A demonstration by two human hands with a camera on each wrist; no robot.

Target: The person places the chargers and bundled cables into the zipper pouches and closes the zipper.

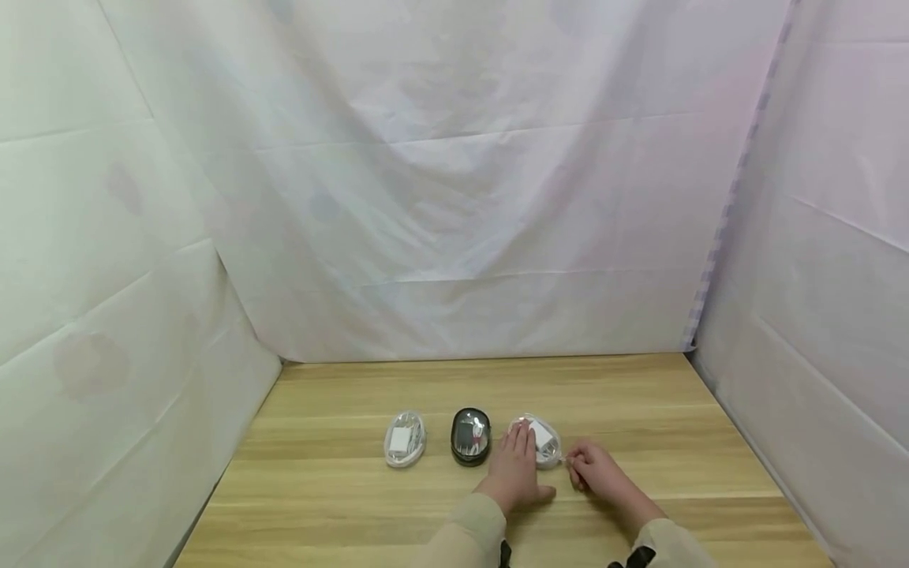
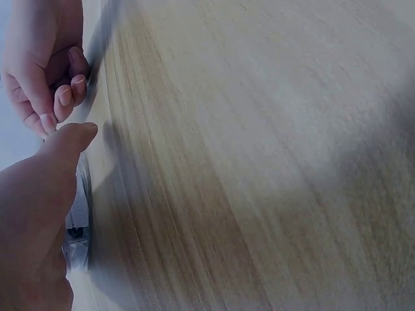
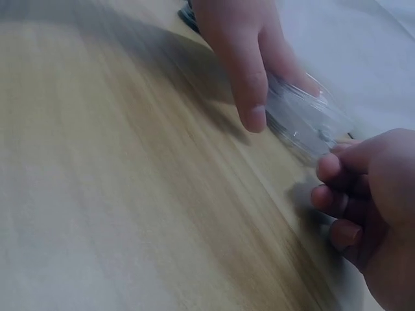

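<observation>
A clear oval zip case (image 1: 550,455) with a white plug and cable inside lies on the table at the right of a row of three. My left hand (image 1: 513,473) rests on its left side with straight fingers, the thumb held out toward the right. At the case's right edge, my right hand (image 1: 598,475) pinches the small zipper pull (image 1: 564,459) between thumb and forefinger. The right wrist view shows that pinch right at the transparent wall (image 3: 305,123). In the left wrist view, the left hand (image 2: 39,201) hides most of the case.
A black-rimmed oval case (image 1: 471,436) with a dark plug and cable stands just left of my left hand. Farther left lies another clear oval case (image 1: 405,439) with a white plug. White cloth (image 1: 454,237) hangs behind and beside the wooden table (image 1: 341,505).
</observation>
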